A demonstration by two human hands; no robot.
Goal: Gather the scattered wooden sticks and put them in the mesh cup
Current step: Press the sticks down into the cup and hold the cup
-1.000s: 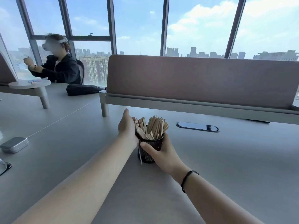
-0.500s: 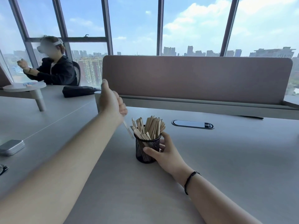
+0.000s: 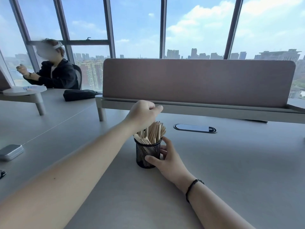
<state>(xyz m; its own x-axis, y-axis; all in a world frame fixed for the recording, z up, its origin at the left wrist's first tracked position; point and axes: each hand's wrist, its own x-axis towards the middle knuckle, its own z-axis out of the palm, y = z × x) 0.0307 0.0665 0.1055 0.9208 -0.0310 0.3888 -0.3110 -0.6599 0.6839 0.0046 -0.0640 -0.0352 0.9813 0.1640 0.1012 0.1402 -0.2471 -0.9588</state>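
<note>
A high-rise open-plan office, seen from a shared desk.

A long grey desk [image 3: 231, 162] carries a mauve fabric privacy divider [image 3: 198, 81] along its far edge and an oval cable grommet [image 3: 194, 128] set into its top. Floor-to-ceiling windows [image 3: 135, 27] look over a city skyline. At the far left corner another person [image 3: 56, 75] sits in a mesh office chair [image 3: 78, 76], beside a monitor riser [image 3: 24, 92].

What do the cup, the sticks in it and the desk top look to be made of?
Cup: black metal mesh, likely; the fine grid lets light through. Sticks: pale bare wood, flat and matte, light tan. Desk top: smooth grey, with a soft sheen, probably laminate; no grain shows.
</note>
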